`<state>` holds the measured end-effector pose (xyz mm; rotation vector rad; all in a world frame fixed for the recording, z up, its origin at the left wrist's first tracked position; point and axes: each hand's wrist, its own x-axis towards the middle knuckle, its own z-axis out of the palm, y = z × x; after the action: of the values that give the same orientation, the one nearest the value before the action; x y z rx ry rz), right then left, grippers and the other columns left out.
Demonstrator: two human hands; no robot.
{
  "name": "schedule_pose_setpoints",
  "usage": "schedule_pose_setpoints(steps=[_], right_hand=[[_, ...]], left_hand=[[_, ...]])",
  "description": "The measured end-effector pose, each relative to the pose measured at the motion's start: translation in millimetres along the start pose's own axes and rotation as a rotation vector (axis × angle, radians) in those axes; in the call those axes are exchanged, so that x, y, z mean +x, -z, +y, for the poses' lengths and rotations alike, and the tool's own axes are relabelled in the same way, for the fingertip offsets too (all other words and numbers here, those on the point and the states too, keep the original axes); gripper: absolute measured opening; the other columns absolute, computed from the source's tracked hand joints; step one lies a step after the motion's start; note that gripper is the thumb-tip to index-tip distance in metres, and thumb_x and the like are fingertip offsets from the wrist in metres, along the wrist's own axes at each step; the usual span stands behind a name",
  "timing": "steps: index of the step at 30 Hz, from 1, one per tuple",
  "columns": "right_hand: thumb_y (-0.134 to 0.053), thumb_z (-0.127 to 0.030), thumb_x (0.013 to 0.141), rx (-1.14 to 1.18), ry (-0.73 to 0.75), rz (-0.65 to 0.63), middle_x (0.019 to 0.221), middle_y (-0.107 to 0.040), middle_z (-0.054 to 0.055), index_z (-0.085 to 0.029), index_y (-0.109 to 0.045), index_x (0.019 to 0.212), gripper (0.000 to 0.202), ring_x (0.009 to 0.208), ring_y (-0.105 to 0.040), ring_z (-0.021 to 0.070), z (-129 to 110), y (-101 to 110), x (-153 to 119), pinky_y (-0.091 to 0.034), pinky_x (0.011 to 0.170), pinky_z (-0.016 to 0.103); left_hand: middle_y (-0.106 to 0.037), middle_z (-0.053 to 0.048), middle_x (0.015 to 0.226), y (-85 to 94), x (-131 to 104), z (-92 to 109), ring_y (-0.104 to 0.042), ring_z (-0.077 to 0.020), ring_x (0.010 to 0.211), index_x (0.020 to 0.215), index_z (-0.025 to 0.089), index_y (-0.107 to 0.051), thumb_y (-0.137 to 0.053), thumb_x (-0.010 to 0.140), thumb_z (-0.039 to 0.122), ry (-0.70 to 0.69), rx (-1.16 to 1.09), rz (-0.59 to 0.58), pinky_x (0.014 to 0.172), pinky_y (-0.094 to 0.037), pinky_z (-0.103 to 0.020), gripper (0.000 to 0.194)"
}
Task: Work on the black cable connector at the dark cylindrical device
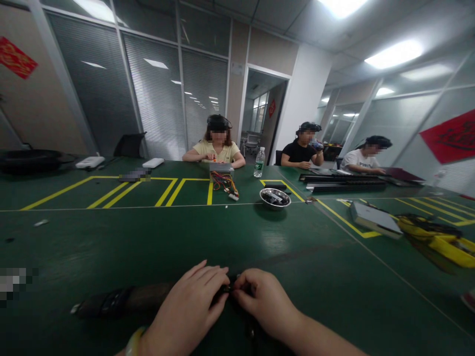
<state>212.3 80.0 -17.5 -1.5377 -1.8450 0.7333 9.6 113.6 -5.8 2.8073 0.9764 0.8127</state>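
Note:
A long dark cylindrical tool [137, 299] lies on the green table [148, 247], its narrow light tip pointing left. My left hand [193, 299] rests over the tool's right part, fingers together and wrapped on it. Close to its right, my right hand [261, 296] pinches a small dark piece at the tool's right end, with thumb and index finger nearly touching my left fingertips. That piece is too small and too covered to name. Something dark, perhaps a cord, shows faintly below, between my hands.
A metal bowl [275, 199] of dark parts stands ahead. Beyond are a bottle [260, 163], a grey box [221, 173] with coloured wires, and dark rails [341, 183]. At right lie a silver case [374, 218] and a yellow tray [452, 249]. Several people sit across the table.

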Motion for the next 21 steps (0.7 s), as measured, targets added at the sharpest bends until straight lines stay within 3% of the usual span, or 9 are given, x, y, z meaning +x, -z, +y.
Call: schedule_pose_setpoints(steps=[9,21], right_hand=[[-0.065,-0.018,0.080,0.000,-0.004,-0.006,0.079,-0.069,-0.001,-0.020,-0.071,0.083,0.007,0.071,-0.061,0.0121,-1.7,0.9,0.0,-0.041,0.065,0.020],[-0.066,-0.016,0.079,-0.005,0.017,0.011,0.077,-0.067,-0.003,-0.020,-0.070,0.081,0.006,0.070,-0.059,0.0112,-0.1,0.9,-0.4,-0.039,0.066,0.020]], left_hand=[[-0.071,-0.001,0.116,-5.9,-2.4,-4.4,-0.067,-0.0221,0.107,0.103,0.026,-0.068,-0.058,0.083,0.012,-0.025,0.012,0.019,0.107,-0.045,-0.049,0.026],[-0.070,0.000,0.119,0.2,-1.4,-2.4,-0.066,-0.0241,0.109,0.110,0.029,-0.067,-0.055,0.080,0.008,-0.054,0.054,-0.051,0.103,-0.048,-0.055,0.038]])
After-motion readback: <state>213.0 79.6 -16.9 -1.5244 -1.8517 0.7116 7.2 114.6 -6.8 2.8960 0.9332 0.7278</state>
